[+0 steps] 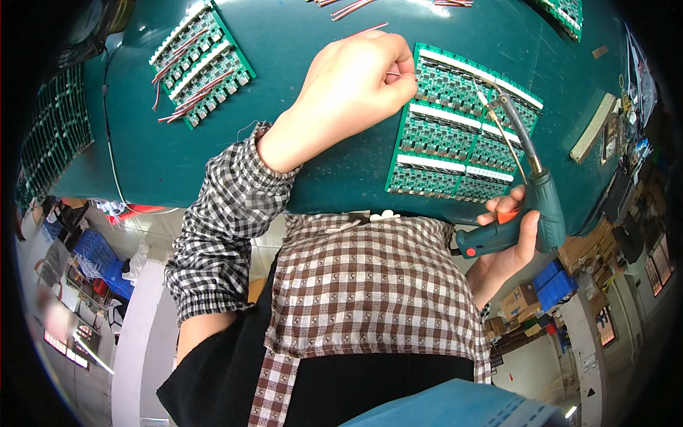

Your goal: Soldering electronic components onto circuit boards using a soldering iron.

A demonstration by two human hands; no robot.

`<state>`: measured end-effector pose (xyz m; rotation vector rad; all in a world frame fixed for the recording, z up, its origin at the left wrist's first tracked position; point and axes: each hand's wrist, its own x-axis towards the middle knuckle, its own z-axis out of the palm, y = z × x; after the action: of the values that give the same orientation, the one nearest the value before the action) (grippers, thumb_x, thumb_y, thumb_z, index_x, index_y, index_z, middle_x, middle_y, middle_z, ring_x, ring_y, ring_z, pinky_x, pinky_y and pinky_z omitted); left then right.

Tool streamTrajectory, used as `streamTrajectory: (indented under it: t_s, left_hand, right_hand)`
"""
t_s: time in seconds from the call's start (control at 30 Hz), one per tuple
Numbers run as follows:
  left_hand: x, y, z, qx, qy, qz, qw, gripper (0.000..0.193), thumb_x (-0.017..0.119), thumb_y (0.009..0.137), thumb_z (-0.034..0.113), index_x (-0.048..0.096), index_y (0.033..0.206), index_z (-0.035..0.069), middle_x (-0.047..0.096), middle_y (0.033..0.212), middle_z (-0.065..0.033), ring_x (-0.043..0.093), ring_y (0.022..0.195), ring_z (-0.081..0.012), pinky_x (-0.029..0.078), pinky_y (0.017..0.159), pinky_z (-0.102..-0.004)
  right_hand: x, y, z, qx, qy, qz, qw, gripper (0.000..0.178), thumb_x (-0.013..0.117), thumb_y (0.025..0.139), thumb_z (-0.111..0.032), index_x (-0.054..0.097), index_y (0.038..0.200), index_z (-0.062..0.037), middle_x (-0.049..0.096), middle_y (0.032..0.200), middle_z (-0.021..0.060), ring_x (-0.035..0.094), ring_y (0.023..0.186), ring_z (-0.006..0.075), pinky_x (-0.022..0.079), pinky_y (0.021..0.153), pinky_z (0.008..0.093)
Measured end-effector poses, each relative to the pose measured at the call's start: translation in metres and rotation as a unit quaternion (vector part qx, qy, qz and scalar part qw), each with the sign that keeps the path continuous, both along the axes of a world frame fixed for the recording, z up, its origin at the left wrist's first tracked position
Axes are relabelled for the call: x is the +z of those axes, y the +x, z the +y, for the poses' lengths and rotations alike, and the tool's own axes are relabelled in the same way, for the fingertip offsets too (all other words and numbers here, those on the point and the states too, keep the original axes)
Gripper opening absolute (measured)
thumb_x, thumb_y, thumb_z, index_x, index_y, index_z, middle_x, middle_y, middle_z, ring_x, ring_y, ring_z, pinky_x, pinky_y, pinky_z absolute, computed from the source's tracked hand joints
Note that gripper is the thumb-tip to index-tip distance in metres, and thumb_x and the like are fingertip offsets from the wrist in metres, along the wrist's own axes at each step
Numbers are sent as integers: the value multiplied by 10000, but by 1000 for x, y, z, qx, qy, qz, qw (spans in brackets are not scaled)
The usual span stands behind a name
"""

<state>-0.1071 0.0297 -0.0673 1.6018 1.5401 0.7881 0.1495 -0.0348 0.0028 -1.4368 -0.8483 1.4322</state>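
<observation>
My left hand (pixel 348 82) is closed in a pinch on a thin red wire (pixel 368 30), beside the upper left edge of a green circuit board panel (pixel 430 147). The fingers cover part of the wire. Rows of small boards with white strips make up the panel, which lies flat on the table. My right hand (pixel 518 226) grips the dark green handle of a soldering gun (pixel 548 206) with an orange trigger. Its metal tube and a thin solder feed reach over the panel's upper part; from this view I cannot tell whether the tip touches a board.
A second circuit board panel (pixel 217 60), with red and white wires across it, lies to the left. More boards (pixel 57 135) are at the far left, others (pixel 567 16) at the top right. Loose wires (pixel 352 10) lie along the far side. A pale bar (pixel 594 128) sits at right.
</observation>
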Motion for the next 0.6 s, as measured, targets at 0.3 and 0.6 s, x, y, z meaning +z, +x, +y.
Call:
streamTrajectory:
  t_s: [0.3, 0.6]
  left_hand:
    - [-3, 2, 0, 5, 0, 4, 1000, 132, 627, 761, 141, 599, 815, 24, 582, 748, -59, 579, 651, -143, 475, 619, -268]
    - [-2, -1, 3, 4, -1, 11, 1000, 107, 628, 757, 123, 600, 806, 32, 583, 730, -50, 587, 646, -138, 480, 615, -256]
  right_hand:
    - [3, -6, 1, -29, -16, -3, 999, 391, 551, 881, -247, 504, 1064, 97, 600, 753, 156, 646, 672, 250, 571, 561, 309]
    - [4, -13, 0, -8, -52, -21, 998, 436, 591, 848, -272, 513, 1052, 105, 593, 745, 157, 640, 691, 263, 574, 553, 315]
